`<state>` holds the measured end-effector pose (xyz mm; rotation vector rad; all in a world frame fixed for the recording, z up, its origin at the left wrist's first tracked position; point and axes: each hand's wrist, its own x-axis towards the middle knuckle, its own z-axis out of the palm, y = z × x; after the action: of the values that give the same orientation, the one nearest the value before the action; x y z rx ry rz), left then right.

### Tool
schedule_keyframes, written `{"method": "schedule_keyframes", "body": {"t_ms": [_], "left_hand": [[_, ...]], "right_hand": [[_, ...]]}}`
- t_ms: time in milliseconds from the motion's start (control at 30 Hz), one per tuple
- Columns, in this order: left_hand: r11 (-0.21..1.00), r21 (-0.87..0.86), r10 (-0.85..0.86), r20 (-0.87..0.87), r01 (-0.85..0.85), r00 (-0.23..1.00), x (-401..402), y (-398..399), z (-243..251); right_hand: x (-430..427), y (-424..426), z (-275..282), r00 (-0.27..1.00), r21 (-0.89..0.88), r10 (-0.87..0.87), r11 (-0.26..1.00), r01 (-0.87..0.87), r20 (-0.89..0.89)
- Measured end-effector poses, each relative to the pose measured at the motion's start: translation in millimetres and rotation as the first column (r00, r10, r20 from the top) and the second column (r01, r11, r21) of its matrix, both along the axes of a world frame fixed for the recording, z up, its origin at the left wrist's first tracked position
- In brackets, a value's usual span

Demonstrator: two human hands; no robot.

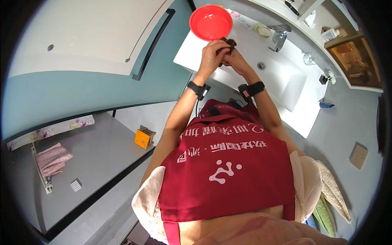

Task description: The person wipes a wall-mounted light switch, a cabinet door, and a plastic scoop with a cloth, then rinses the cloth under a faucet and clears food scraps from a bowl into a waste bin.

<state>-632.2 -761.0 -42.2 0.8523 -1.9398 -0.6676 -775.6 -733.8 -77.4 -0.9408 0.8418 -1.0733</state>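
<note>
Both hands meet just below a red plastic basin (211,22) at the left end of the white washbasin counter (199,50). Between them is a dark brown cloth-like item (231,43), partly hidden by the fingers; its exact kind cannot be told. My left hand (211,55) pinches it from the left, looking wet. On its right side, my right hand (235,61) has its fingers closed around the lower part. Some water appears to be in the red basin. Black straps with small devices are on both wrists.
Right of the hands lie the sink bowl with its drain (261,65), a chrome faucet (280,38), a soap dish (262,30), a toothpaste tube (240,20) and a clear glass (309,58). An open-fronted shelf (315,33) runs above. A glass door with a black handle (154,44) stands left.
</note>
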Motion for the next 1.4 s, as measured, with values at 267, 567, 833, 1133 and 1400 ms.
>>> {"method": "schedule_keyframes", "body": {"t_ms": [267,567,833,1133,1400], "left_hand": [[0.921,-0.384,0.143,0.17,-0.068,0.975,48.8,-72.2,34.7],[0.658,-0.53,0.299,0.836,0.535,0.461,93.1,-125.9,27.2],[0.945,-0.175,0.042,0.902,0.275,0.43,85.8,-36.7,-20.4],[0.901,0.417,-0.404,0.706,0.119,0.582,84.1,-43.5,-39.7],[0.563,-0.297,0.387,0.919,0.772,0.072,71.6,-94.7,12.2]], "right_hand": [[-11.7,24.8,-3.6,0.993,0.239,-0.021,0.97,0.048,-0.114],[-20.0,42.1,36.6,0.937,0.137,0.056,0.99,-0.009,-0.345],[-13.1,44.7,4.2,0.986,0.187,0.013,0.982,0.019,-0.165],[-20.2,49.8,-3.0,0.984,0.195,0.045,0.981,-0.011,-0.172],[-26.5,56.2,30.6,0.915,0.276,0.326,0.926,-0.259,-0.237]]}}
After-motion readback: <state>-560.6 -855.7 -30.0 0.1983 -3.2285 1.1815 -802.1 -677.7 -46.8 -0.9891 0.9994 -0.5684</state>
